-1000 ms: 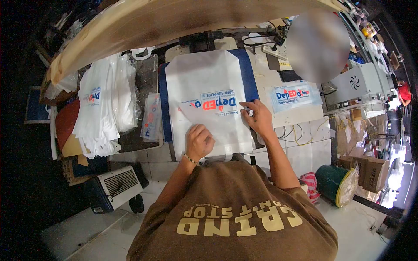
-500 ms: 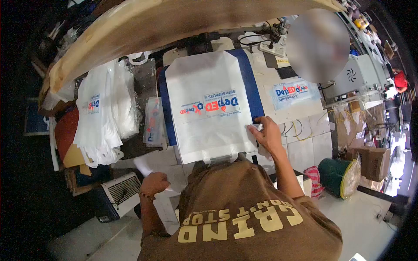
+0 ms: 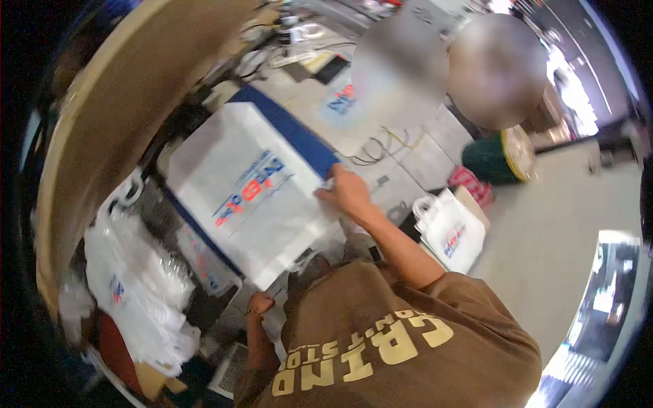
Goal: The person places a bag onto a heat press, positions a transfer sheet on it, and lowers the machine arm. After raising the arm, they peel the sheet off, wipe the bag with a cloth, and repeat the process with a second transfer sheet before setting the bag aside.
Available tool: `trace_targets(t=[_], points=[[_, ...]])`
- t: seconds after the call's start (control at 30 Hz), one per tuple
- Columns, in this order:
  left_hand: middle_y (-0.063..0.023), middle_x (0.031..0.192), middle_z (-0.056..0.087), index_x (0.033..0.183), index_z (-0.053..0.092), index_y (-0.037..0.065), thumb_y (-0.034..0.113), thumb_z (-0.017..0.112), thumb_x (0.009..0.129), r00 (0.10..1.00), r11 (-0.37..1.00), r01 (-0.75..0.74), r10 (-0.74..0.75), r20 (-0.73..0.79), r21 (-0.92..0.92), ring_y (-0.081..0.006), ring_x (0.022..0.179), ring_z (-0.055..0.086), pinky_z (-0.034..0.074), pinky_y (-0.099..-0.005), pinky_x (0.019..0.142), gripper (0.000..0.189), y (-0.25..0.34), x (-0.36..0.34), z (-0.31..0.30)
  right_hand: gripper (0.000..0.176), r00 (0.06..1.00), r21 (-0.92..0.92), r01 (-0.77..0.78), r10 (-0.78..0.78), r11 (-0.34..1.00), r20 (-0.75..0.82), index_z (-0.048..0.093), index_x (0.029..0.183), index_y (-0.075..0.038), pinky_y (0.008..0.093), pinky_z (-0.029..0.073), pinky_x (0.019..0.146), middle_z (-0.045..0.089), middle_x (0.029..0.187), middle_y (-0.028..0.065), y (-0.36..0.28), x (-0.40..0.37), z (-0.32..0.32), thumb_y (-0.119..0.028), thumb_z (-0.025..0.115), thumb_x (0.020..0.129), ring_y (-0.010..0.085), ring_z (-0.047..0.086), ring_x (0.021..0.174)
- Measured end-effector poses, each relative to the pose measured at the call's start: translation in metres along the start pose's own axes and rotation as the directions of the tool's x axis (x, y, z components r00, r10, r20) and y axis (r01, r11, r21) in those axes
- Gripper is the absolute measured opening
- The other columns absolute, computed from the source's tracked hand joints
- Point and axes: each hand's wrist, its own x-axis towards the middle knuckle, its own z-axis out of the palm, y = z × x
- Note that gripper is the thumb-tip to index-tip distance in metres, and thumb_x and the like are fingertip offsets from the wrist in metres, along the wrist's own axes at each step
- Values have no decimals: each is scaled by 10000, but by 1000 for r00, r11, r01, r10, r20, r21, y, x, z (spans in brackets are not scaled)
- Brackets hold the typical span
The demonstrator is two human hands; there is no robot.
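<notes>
A white bag with blue and red print lies flat over a dark blue board. My right hand is at the bag's right edge, its fingers closed on that edge beside the board. Down by the bag's near corner is my left hand, closed like a fist and wearing a bracelet; whatever it may hold is hidden. Clear plastic or loose handle material shows at the near end of the bag, partly blurred.
A heap of white printed bags lies to the left, beside a printed clear sheet. More white bags stand low on the right, near a green spool. A large tan curved panel rises at upper left.
The view has swung to the right, tilting the scene and bringing the bags at right into sight. My left hand has come in nearer the bag's corner. My right hand stays at the bag's edge.
</notes>
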Motion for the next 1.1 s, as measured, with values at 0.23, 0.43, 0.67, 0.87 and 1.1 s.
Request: trace_targets(t=[0.23, 0.43, 0.67, 0.87, 1.1], points=[[-46, 520, 431, 565, 533, 75, 244, 628, 840, 993, 997, 73, -70, 90, -25, -195, 475, 419, 359, -388, 491, 337, 9, 3, -30, 394, 999, 367, -15, 26, 930, -25, 687, 1062, -29, 504, 510, 883, 704, 1021, 226, 30, -22, -6, -307, 774, 797, 414, 647, 1024], [-35, 549, 447, 603, 541, 71, 238, 624, 867, 998, 999, 35, -35, 54, 3, -184, 511, 431, 372, -380, 516, 323, 20, 18, -53, 395, 956, 579, -99, 240, 809, -171, 615, 1103, -44, 451, 511, 849, 676, 1050, 174, 128, -64, -49, -318, 752, 853, 331, 643, 995], [-22, 583, 467, 648, 550, 68, 231, 618, 898, 1000, 1000, 14, -15, 25, 6, -170, 553, 445, 386, -370, 546, 307, 53, 11, -68, 483, 574, 973, 120, 786, 197, -230, 562, 1303, -21, 360, 571, 779, 677, 1102, 133, 337, -201, -119, -127, 769, 880, 226, 677, 888], [-11, 612, 483, 686, 558, 65, 225, 613, 925, 1000, 1000, 2, -2, 0, 10, -158, 588, 457, 399, -362, 572, 293, 97, -10, -89, 532, 126, 946, 321, 992, -32, -10, 509, 1365, 5, 378, 539, 916, 643, 1192, 180, 493, -321, -49, -84, 743, 896, 257, 642, 1066], [2, 646, 503, 730, 568, 61, 218, 608, 956, 998, 1000, 16, -17, -53, -8, -144, 630, 471, 413, -353, 602, 278, 130, -52, -120, 481, -294, 915, 401, 939, -50, 180, 547, 1333, -57, 458, 519, 952, 645, 1206, 93, 580, -322, 71, -2, 693, 879, 277, 631, 1057]])
